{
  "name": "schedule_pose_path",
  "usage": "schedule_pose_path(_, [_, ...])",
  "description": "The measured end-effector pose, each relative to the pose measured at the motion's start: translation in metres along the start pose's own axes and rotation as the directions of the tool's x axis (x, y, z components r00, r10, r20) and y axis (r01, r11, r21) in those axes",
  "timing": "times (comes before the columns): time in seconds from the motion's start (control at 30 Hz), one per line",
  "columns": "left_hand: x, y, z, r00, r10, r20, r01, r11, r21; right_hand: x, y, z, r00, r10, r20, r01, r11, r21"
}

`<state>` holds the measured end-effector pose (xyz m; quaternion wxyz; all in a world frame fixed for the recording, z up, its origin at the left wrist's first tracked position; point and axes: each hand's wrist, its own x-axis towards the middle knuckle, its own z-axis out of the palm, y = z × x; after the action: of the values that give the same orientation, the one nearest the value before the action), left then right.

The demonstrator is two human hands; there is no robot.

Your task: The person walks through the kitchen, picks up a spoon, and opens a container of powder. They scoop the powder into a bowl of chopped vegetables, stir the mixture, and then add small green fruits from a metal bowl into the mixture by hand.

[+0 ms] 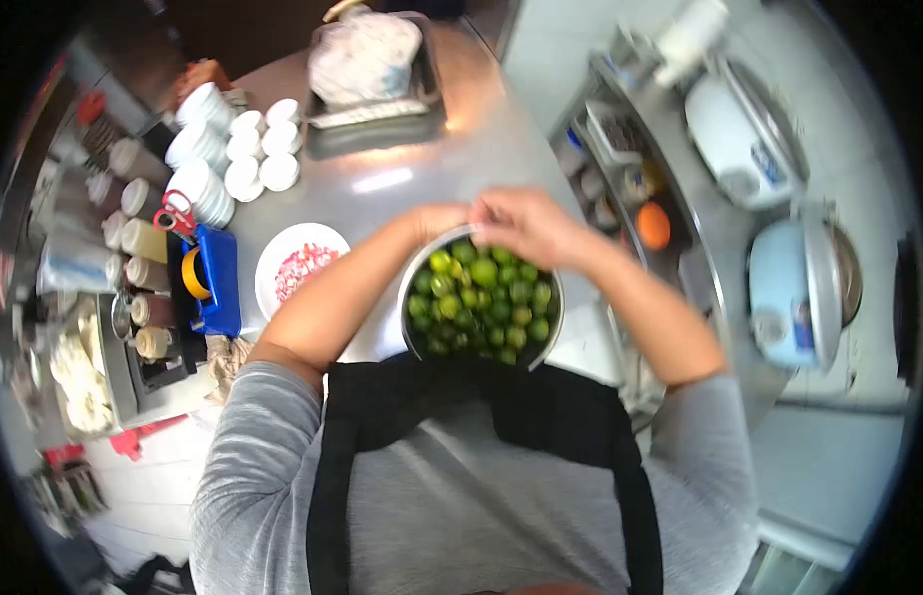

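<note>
A round metal pot (406, 319) full of green limes (486, 295) stands close against my apron; a few limes near the far side look yellower. My left hand (446, 219) and my right hand (526, 224) meet above the pot's far rim. The fingers of my right hand are bent and pressed together. My left hand is curled, its fingertips partly covered by the right. Whatever lies between them is hidden and blurred. Left of the pot, a white plate (267, 260) holds chopped pink-and-white pieces (305, 268).
A metal tray (432, 94) with a bulky wrapped bundle (364, 58) lies at the back. White cups (245, 145) and bowls (200, 144), a blue holder (220, 285) with red scissors (174, 212), and sauce bottles (144, 240) line the left. Rice cookers (794, 293) stand right.
</note>
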<state>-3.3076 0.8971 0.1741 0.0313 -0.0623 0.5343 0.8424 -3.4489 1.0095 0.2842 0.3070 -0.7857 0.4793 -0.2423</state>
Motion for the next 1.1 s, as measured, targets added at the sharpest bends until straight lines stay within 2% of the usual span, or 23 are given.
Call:
schedule_pose_path(0.03, [0.006, -0.018, -0.002, 1.0, -0.004, -0.005, 0.004, 0.991, -0.135, -0.002, 0.0, 0.002, 0.999, 0.044, -0.02, -0.043, 0.999, 0.028])
schedule_pose_path(0.07, [0.009, -0.023, -0.006, 0.995, 0.023, -0.093, -0.018, 0.999, 0.051, -0.005, 0.012, 0.01, 0.995, 0.094, -0.029, -0.089, 0.986, 0.138])
schedule_pose_path(0.17, [0.016, -0.039, -0.01, 0.966, -0.095, -0.242, 0.162, 0.948, 0.275, -0.009, 0.017, 0.019, 0.955, 0.295, 0.016, -0.288, 0.919, 0.268])
schedule_pose_path(0.27, [0.011, -0.037, 0.0, 0.955, -0.056, -0.291, 0.156, 0.931, 0.331, -0.013, 0.019, 0.019, 0.949, 0.309, 0.055, -0.31, 0.898, 0.313])
schedule_pose_path(0.4, [0.015, -0.047, -0.001, 0.966, -0.158, -0.204, 0.169, 0.985, 0.035, -0.019, 0.025, 0.02, 0.956, 0.291, 0.017, -0.283, 0.91, 0.303])
schedule_pose_path(0.5, [0.014, -0.035, -0.011, 0.963, -0.013, -0.268, 0.095, 0.951, 0.295, -0.01, 0.039, 0.023, 0.951, 0.304, -0.056, -0.276, 0.915, 0.294])
schedule_pose_path(0.53, [0.015, -0.038, -0.022, 0.952, 0.16, -0.261, -0.07, 0.944, 0.323, -0.006, 0.049, 0.024, 0.957, 0.273, -0.096, -0.23, 0.919, 0.319])
schedule_pose_path(0.6, [0.001, -0.034, -0.03, 0.919, 0.123, -0.374, -0.172, 0.98, -0.099, -0.002, 0.062, 0.026, 0.95, 0.268, -0.158, -0.199, 0.914, 0.352])
schedule_pose_path(0.63, [-0.009, -0.03, -0.028, 0.907, 0.087, -0.413, -0.229, 0.923, -0.309, -0.001, 0.068, 0.026, 0.943, 0.275, -0.189, -0.19, 0.909, 0.371])
schedule_pose_path(0.7, [-0.031, -0.015, -0.023, 0.776, 0.134, -0.617, -0.263, 0.957, -0.124, 0.003, 0.083, 0.024, 0.887, 0.349, -0.302, -0.219, 0.895, 0.389])
schedule_pose_path(0.77, [-0.059, -0.013, -0.021, 0.657, 0.386, -0.647, -0.275, 0.923, 0.271, 0.003, 0.113, 0.029, 0.816, 0.409, -0.407, -0.203, 0.864, 0.461])
schedule_pose_path(0.8, [-0.076, -0.011, -0.011, 0.598, 0.441, -0.669, -0.23, 0.894, 0.384, 0.004, 0.122, 0.029, 0.768, 0.48, -0.423, -0.251, 0.835, 0.49])
schedule_pose_path(0.83, [-0.096, -0.008, 0.004, 0.536, 0.499, -0.681, -0.174, 0.855, 0.489, 0.005, 0.129, 0.03, 0.742, 0.499, -0.448, -0.235, 0.819, 0.523])
schedule_pose_path(0.9, [-0.14, -0.001, 0.04, 0.496, 0.476, -0.726, -0.137, 0.869, 0.476, 0.012, 0.142, 0.032, 0.69, 0.532, -0.49, -0.196, 0.79, 0.581])
schedule_pose_path(0.97, [-0.174, -0.019, 0.069, 0.438, 0.478, -0.762, -0.075, 0.864, 0.499, 0.024, 0.153, 0.037, 0.673, 0.541, -0.504, -0.188, 0.784, 0.591])
schedule_pose_path(1.03, [-0.216, -0.059, 0.105, 0.544, 0.449, -0.709, -0.106, 0.875, 0.473, 0.043, 0.147, 0.047, 0.644, 0.569, -0.512, -0.161, 0.755, 0.636])
schedule_pose_path(1.1, [-0.236, -0.088, 0.135, 0.552, 0.221, -0.804, -0.083, 0.974, 0.211, 0.058, 0.141, 0.051, 0.635, 0.61, -0.473, -0.182, 0.714, 0.676])
